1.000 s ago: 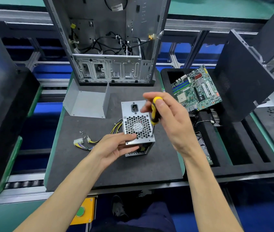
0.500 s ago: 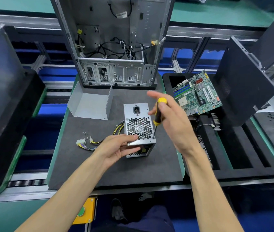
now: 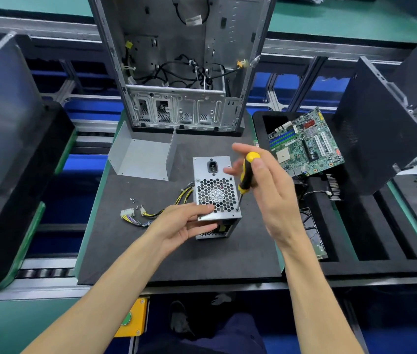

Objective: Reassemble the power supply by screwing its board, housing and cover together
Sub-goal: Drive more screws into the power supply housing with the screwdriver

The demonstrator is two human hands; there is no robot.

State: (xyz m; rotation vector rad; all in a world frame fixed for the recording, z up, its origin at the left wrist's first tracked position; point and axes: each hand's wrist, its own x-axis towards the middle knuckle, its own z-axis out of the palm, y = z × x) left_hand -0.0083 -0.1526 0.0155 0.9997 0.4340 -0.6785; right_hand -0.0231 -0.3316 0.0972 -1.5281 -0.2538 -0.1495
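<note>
Now the left hand [image 3: 184,226] grips the power supply [image 3: 215,195]; the right hand [image 3: 266,190] pinches the screwdriver [image 3: 247,176], fingers partly spread, tip at its corner.

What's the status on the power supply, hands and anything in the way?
Left hand holds power supply. Right hand holds screwdriver, tip at near right corner screw. Nothing in the way.
</note>
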